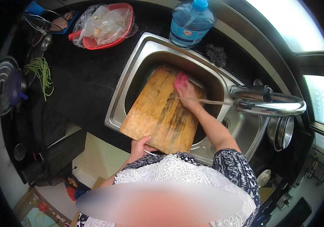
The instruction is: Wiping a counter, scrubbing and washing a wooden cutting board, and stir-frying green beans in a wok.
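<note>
A wooden cutting board with dark stains lies tilted over the basin of a stainless steel sink. My left hand grips its near edge, thumb on top. Near the board's far right part, my right hand presses a pink cloth against the wood. Water runs from the chrome faucet across or onto my right hand. The fingers under the cloth are partly hidden.
Behind the sink stand a large blue water bottle and a dark scouring pad. A red colander with plastic bags and some green beans lie on the black counter. Metal bowls sit at right.
</note>
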`<state>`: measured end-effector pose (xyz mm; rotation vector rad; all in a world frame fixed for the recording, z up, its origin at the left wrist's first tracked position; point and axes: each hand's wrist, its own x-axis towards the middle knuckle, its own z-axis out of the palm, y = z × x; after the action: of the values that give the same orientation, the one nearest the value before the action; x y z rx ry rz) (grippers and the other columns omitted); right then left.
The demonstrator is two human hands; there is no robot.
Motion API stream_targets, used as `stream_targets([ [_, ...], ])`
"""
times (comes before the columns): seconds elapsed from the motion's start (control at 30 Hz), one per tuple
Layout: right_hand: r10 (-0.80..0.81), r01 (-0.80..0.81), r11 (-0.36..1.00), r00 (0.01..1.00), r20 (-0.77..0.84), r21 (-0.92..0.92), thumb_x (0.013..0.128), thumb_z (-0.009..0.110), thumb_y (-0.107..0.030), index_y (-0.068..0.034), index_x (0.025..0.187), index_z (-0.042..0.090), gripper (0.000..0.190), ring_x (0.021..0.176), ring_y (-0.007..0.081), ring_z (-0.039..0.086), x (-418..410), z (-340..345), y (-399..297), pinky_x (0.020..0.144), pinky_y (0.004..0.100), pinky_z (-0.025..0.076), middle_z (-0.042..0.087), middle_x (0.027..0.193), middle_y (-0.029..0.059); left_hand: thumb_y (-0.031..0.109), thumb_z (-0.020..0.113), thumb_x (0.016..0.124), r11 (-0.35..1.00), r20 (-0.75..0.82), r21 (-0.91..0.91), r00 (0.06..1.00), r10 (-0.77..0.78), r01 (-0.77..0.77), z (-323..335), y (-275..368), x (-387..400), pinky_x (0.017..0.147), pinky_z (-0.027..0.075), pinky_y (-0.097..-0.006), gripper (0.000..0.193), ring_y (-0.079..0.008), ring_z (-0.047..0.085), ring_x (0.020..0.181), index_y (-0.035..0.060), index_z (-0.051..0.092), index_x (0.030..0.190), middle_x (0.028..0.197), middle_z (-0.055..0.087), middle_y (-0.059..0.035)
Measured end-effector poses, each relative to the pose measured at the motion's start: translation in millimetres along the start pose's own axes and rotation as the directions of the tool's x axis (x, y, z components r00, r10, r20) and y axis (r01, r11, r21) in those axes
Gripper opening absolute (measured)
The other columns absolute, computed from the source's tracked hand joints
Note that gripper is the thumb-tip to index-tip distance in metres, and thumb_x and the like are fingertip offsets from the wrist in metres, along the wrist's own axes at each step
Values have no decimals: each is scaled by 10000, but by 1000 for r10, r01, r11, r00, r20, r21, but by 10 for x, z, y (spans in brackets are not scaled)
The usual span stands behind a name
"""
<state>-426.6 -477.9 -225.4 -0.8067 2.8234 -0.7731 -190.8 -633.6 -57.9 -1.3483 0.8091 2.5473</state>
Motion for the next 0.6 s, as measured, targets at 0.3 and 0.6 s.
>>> stream_targets([
  [0.3,-22,23,1000,1000,-16,19,860,498,-265,-132,1081,623,287,1081,381,470,40,91,183,908,472,396,497,1229,166,83,534,838,999,30,-22,998,47,-46,25,-55,61,708,554,-505,376,-362,631,860,-136,432,1125,1043,570,-247],
  [0.6,-108,46,934,981,159,355,838,548,-181,-69,1149,572,331,1176,417,390,-1127,-950,-1124,1016,463,307,440,1253,246,99,500,846,997,70,-53,995,65,-61,-107,-48,25,745,544,-522,407,-381,617,905,-143,390,1154,1071,547,-267],
])
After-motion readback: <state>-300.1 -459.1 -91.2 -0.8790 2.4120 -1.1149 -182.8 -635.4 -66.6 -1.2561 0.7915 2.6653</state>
